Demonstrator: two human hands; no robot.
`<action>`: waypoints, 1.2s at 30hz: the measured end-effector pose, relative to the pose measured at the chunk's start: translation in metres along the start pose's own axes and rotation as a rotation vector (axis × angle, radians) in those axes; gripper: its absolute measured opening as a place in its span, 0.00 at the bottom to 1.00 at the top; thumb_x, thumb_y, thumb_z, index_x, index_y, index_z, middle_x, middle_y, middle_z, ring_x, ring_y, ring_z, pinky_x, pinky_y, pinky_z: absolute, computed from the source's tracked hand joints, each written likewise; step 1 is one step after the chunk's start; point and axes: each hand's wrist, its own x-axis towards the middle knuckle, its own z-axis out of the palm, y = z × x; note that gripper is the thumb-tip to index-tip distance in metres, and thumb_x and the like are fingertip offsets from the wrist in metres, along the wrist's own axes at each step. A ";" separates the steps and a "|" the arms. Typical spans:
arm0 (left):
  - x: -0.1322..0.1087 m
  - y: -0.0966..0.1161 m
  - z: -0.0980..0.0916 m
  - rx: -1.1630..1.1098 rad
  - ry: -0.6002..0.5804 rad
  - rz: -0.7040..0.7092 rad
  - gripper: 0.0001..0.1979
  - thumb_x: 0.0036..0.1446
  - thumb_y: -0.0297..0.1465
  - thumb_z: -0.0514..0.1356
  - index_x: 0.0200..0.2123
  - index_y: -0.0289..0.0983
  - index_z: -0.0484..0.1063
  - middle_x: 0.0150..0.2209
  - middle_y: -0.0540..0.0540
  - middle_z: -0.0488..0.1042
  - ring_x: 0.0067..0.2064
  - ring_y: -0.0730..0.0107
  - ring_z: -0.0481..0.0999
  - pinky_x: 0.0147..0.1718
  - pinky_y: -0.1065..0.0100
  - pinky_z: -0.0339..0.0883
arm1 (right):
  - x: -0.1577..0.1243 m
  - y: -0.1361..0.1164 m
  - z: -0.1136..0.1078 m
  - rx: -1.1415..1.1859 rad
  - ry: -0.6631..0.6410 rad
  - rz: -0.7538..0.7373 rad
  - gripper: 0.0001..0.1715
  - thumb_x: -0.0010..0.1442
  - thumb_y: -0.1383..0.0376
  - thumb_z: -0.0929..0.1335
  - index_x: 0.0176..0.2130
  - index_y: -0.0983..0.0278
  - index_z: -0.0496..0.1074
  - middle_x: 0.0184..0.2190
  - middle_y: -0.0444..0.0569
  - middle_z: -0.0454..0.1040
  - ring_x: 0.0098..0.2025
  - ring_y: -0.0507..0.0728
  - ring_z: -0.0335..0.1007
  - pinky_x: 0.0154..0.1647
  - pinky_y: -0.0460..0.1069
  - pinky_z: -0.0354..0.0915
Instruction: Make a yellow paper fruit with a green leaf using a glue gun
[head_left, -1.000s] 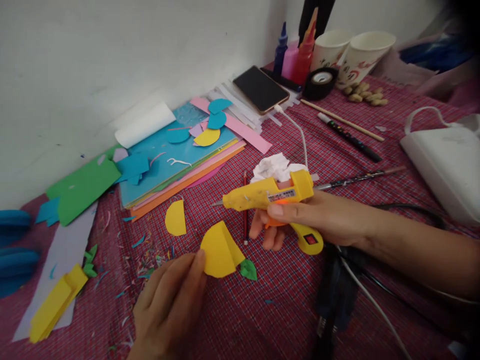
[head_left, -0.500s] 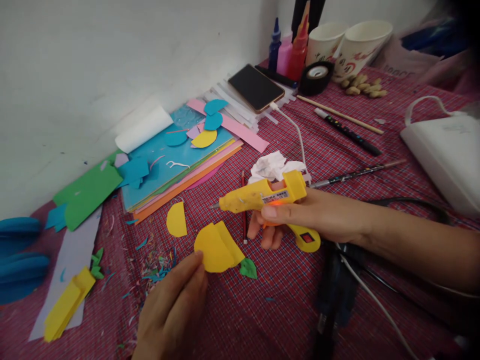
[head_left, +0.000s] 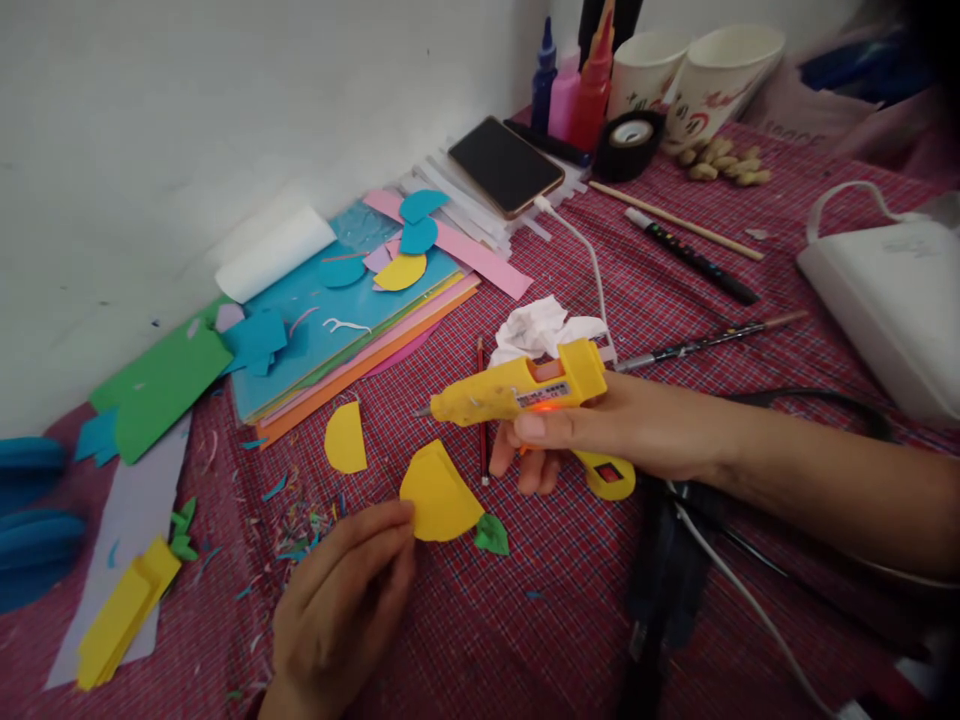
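In my right hand [head_left: 600, 425] is a yellow hot glue gun [head_left: 517, 388], its nozzle pointing left and an orange-red light glowing on its body. My left hand [head_left: 345, 590] pinches the left edge of a folded yellow paper piece [head_left: 439, 495] with a rounded outline, below the nozzle and apart from it. A green paper leaf [head_left: 492, 535] sits at that piece's right end. A single yellow half-circle [head_left: 345, 438] lies on the cloth to the left of the nozzle. The left thumb is mostly hidden.
Coloured paper sheets [head_left: 292, 385] lie by the wall, with cut shapes on top. Paper scraps [head_left: 304, 530] litter the checked cloth. A phone [head_left: 506, 165], paper cups [head_left: 720, 85] and black tape [head_left: 628, 150] stand behind. A white box [head_left: 892, 300] and cords are at right.
The yellow half-circles under my left hand have come into line, one over the other. My left fingers have curled in more. The glue gun stays almost in place.
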 end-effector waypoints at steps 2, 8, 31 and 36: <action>-0.002 -0.001 0.001 0.021 -0.010 0.021 0.09 0.57 0.17 0.61 0.39 0.34 0.73 0.42 0.45 0.78 0.42 0.76 0.78 0.49 0.75 0.70 | 0.000 0.000 0.000 0.007 -0.003 -0.001 0.25 0.56 0.48 0.72 0.38 0.69 0.74 0.38 0.50 0.78 0.32 0.50 0.73 0.35 0.45 0.71; -0.004 -0.003 0.002 0.067 -0.027 0.051 0.08 0.57 0.18 0.61 0.39 0.33 0.73 0.42 0.44 0.78 0.43 0.72 0.79 0.48 0.72 0.73 | 0.001 0.001 -0.001 -0.012 -0.008 -0.007 0.26 0.56 0.48 0.72 0.37 0.69 0.74 0.36 0.49 0.77 0.32 0.49 0.73 0.34 0.45 0.71; -0.012 -0.006 0.003 0.026 -0.080 0.081 0.09 0.59 0.19 0.60 0.43 0.33 0.73 0.47 0.43 0.76 0.49 0.66 0.77 0.51 0.65 0.75 | -0.001 -0.001 0.000 -0.064 -0.025 -0.020 0.27 0.59 0.46 0.69 0.40 0.69 0.72 0.39 0.51 0.77 0.32 0.49 0.73 0.35 0.45 0.70; -0.008 -0.003 0.003 0.031 -0.071 0.068 0.11 0.58 0.17 0.60 0.42 0.34 0.72 0.44 0.45 0.77 0.48 0.65 0.79 0.49 0.64 0.77 | -0.002 -0.003 0.002 -0.074 -0.013 -0.012 0.23 0.62 0.52 0.68 0.40 0.71 0.72 0.38 0.51 0.76 0.32 0.48 0.72 0.35 0.44 0.70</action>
